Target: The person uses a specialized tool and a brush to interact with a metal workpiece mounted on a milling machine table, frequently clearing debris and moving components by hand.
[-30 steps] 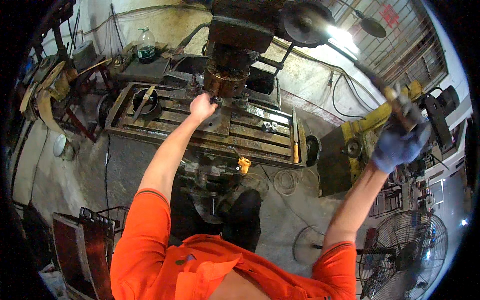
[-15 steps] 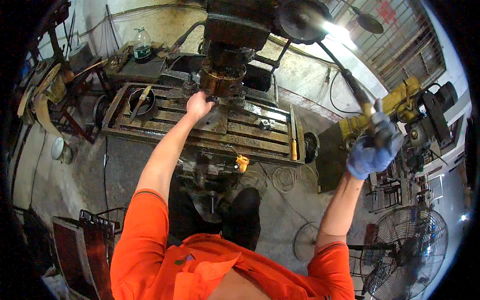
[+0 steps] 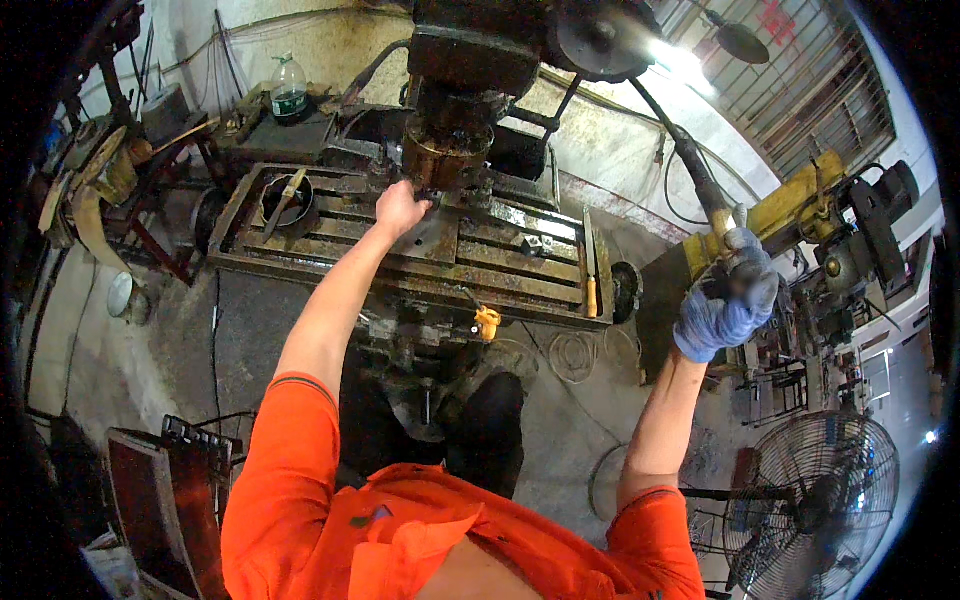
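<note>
My left hand point(image 3: 400, 209), bare, is closed at a small dark part just below the oily round spindle head point(image 3: 447, 150) of a large machine. What the fingers hold is mostly hidden. In a blue-grey glove, my right hand point(image 3: 728, 298) is wrapped round the lower end of a long lever point(image 3: 695, 165) that slants down from the machine's round hub point(image 3: 600, 40). Under the spindle lies the slotted machine table point(image 3: 520, 277), wet and dirty. Small metal blocks point(image 3: 536, 245) sit on it to the right of my left hand.
A pot point(image 3: 298, 213) with a brush point(image 3: 286, 203) across it stands on the table's left end. A yellow-handled file point(image 3: 591, 270) lies along the right end. A yellow object point(image 3: 486, 322) hangs at the front edge. A caged fan point(image 3: 820, 505) stands at lower right.
My right hand has moved down and slightly left with the lever's end. My left hand stays at the spindle, with only a slight shift of the whole view.
</note>
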